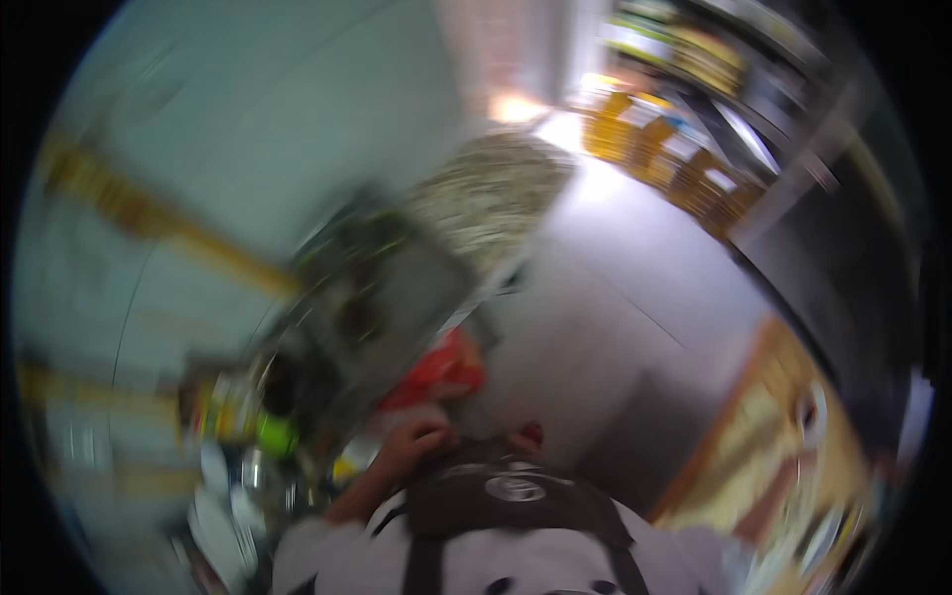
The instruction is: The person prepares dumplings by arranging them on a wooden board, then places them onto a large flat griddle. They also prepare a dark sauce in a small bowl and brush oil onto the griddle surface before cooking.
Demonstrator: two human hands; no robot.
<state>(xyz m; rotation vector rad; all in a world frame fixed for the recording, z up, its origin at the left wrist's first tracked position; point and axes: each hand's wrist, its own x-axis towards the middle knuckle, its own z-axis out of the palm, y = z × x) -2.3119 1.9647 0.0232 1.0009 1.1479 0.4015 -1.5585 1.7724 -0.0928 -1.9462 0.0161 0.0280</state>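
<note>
Strong motion blur softens the whole view. My left hand point(420, 439) is in front of the dark apron point(513, 491), its fingers seemingly curled; whether it holds anything is unclear. Just beyond it is a red plastic bag or cloth point(450, 372), and I cannot tell if they touch. On the right a blurred forearm point(770, 498), perhaps my right arm, reaches over a wooden-edged table point(736, 416); its hand is not distinct. A small red object point(532, 431) shows past the apron's edge, too blurred to name.
A grey basin or sink point(424, 275) holding dark green stuff lies ahead, with a mottled mat or surface point(491, 193) behind. Large bottles of yellow-amber liquid point(669, 156) line the upper right beside shelves. Blurred containers, one bright green point(277, 435), crowd the left. Pale tiled wall point(245, 134) rises upper left.
</note>
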